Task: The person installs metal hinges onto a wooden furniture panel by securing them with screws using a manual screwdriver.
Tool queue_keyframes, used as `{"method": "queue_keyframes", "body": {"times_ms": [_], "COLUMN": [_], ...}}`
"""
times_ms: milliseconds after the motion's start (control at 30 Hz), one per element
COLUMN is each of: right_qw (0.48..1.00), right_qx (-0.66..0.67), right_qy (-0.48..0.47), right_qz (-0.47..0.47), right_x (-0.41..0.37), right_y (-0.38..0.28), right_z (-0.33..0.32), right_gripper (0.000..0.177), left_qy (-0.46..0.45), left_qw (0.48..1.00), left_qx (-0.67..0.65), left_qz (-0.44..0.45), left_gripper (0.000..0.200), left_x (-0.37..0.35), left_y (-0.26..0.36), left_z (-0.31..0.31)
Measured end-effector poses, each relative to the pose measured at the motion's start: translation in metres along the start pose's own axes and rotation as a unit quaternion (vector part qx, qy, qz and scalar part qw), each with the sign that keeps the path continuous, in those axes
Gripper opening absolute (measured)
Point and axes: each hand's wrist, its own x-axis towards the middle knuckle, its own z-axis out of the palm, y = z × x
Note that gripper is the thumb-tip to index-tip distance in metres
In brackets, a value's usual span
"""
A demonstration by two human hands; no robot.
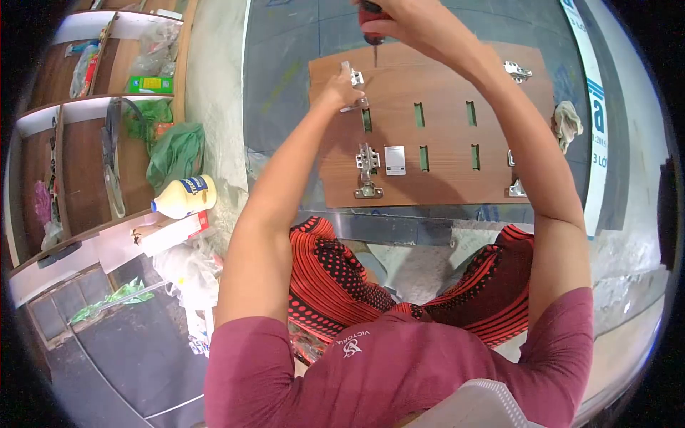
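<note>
My left hand (341,91) has its fingers closed around a metal cabinet hinge (356,76) at the upper left of a brown wooden panel (442,71). In my right hand (421,25) is a red power screwdriver (372,27), partly cut off by the top edge. Its bit points down over the panel, to the right of the held hinge, apart from it. Below lies another hinge (367,171), with a small silver card (394,160) beside it. A further hinge (518,71) sits at the upper right; one at the lower right (516,187) is partly hidden by my right arm.
The panel has several green-looking slots and lies on a dark sheet (285,93). A crumpled cloth (568,125) is at its right edge. To the left stand wooden shelves (78,143) with plastic bags and a yellowish bottle (187,197) on its side.
</note>
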Motion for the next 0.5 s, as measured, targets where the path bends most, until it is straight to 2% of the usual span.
{"method": "queue_keyframes", "body": {"times_ms": [100,200,300,367,500], "right_qw": [1.0,0.999,0.998,0.999,0.998], "right_qx": [0.007,0.024,0.023,0.02,0.008], "right_qy": [-0.009,-0.027,-0.034,-0.018,0.012], "right_qz": [-0.019,-0.022,-0.047,-0.048,-0.063], "right_x": [0.008,0.014,0.018,0.017,0.017], "right_y": [-0.001,-0.002,0.0,-0.001,0.0], "right_z": [0.018,0.03,0.047,0.054,0.061], "right_gripper": [0.03,0.028,0.032,0.024,0.03], "left_qy": [0.013,-0.035,-0.016,-0.033,-0.047], "left_qw": [0.998,0.999,0.999,0.998,0.997], "left_qx": [-0.048,-0.018,-0.025,-0.054,-0.06], "left_qz": [0.027,0.034,0.03,0.029,0.025], "left_gripper": [0.077,0.069,0.069,0.065,0.059], "left_x": [-0.008,-0.005,-0.002,-0.003,-0.005], "left_y": [0.0,-0.004,-0.014,-0.016,-0.01], "left_z": [-0.006,-0.013,-0.007,-0.01,-0.018]}}
